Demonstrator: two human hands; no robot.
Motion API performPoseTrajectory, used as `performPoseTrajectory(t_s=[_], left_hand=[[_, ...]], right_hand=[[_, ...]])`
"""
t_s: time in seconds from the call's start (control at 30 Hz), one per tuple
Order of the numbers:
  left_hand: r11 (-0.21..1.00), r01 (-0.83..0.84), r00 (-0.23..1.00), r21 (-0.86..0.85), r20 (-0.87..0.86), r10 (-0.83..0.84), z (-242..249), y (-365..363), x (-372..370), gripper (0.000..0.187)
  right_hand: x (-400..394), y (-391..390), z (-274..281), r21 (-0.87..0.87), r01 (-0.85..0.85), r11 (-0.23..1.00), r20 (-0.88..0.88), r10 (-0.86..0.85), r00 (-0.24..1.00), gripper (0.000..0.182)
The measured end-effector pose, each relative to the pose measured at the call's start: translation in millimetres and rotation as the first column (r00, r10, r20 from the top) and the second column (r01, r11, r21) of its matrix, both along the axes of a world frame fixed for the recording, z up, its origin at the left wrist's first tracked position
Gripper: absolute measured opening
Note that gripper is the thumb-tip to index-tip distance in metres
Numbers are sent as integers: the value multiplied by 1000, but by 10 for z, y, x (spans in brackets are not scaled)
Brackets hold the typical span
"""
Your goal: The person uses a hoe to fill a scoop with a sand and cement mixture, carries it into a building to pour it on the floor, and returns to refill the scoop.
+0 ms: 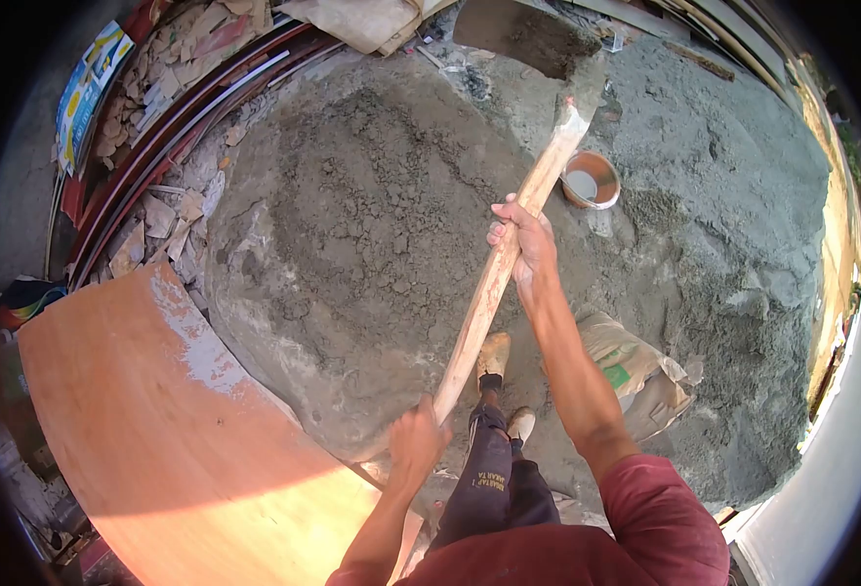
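I hold a hoe with a long, pale wooden handle (484, 313) that slants up across the view. My left hand (418, 441) is closed round its lower end, near my legs. Farther up, my right hand (528, 242) grips the same handle with the fingers wrapped round it. The wide metal hoe blade (518, 37) is at the far end, above the grey ground and smeared with grey mix. Left of the handle spreads a bed of wet, lumpy mortar (372, 215). A brown bucket (592, 181) stands just right of the handle.
A heap of grey sand (733, 215) fills the right side. A crumpled paper sack (635, 376) lies by my feet. An orange-brown board (177, 391) lies at lower left. Long dark-red strips (157, 156) and broken scraps (172, 220) line the upper left.
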State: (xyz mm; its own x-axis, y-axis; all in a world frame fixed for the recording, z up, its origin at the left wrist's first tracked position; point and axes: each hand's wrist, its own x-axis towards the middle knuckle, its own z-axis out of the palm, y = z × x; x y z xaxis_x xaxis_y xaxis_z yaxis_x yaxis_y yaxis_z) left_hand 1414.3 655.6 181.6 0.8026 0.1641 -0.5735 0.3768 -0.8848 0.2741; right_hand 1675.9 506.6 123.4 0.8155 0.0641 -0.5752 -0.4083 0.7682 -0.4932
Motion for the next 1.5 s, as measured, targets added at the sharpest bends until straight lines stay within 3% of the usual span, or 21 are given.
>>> performPoseTrajectory(t_s=[0.03,0.1,0.2,0.27,0.33,0.4,0.43,0.5,0.53,0.6,0.8,0.97,1.03,1.13,1.17,1.2,1.27,1.33,1.4,1.47,1.5], left_hand=[[1000,1,1000,5,3,-1,-212,-73,97,29],[992,-33,984,-123,169,54,-685,-246,278,30],[984,-75,990,-162,105,92,-1390,-573,363,28],[986,-80,995,-149,42,87,-2052,-682,298,29],[990,-104,991,-99,-99,94,-2739,-745,181,32],[995,-61,987,-73,-151,49,-3255,-834,251,34],[998,-28,977,-55,-214,16,-3397,-859,208,36],[1000,-10,973,-2,-229,9,-3427,-787,133,38],[999,31,978,5,-204,-30,-3454,-659,138,37],[997,79,966,-3,-245,-77,-3375,-435,163,36],[970,191,979,149,-101,-177,-2961,-93,-410,30],[976,154,985,157,57,-164,-2755,-152,-805,28],[984,109,985,143,119,-127,-2816,-310,-820,28],[995,79,958,64,270,-94,-2915,-576,-693,23],[998,53,954,-41,298,-38,-2932,-649,-608,24],[989,29,947,-147,320,20,-2971,-697,-554,24],[990,12,969,-142,244,23,-3093,-719,-537,26],[994,-3,984,-113,178,23,-3229,-652,-565,28],[999,42,992,6,-115,-41,-3381,-601,-678,33],[997,66,984,36,-165,-60,-3549,-715,-788,35],[993,101,975,64,-206,-85,-3564,-622,-771,38]], right_hand=[[135,-57,32,-33,15,999,60,-13,998,35],[337,-170,-86,-136,57,989,201,-29,979,35],[420,-374,-759,-181,60,982,296,-3,955,35],[323,-437,-1581,-214,27,976,184,13,983,31],[136,-435,-2587,-307,-56,950,-69,37,997,27],[-195,-458,-3702,-363,-370,855,-431,198,881,23],[-372,-480,-3986,-354,-365,861,-440,191,877,23],[-502,-499,-4123,-399,-595,697,-562,327,760,16],[-572,-555,-4173,-404,-584,704,-565,310,765,16],[-709,-436,-3819,-405,-369,837,-429,182,885,25],[-1305,-239,-3221,-257,-192,947,-327,102,940,33],[-1556,-242,-2432,-296,-134,946,-206,74,976,32],[-1510,-346,-2106,-397,-37,917,-15,34,999,29],[-1369,-539,-1612,-551,69,832,126,2,992,27],[-1357,-558,-1608,-552,69,831,128,2,992,27],[-1338,-568,-1633,-578,119,807,161,-30,987,26],[-1298,-584,-1818,-603,176,778,205,-62,977,25],[-1356,-510,-2287,-610,115,784,108,-61,992,20],[-1423,-391,-3069,-557,28,830,-80,-87,993,17],[-1485,-389,-3972,-439,-342,831,-509,84,857,15],[-1501,-198,-4037,-422,-329,845,-506,81,858,15]])
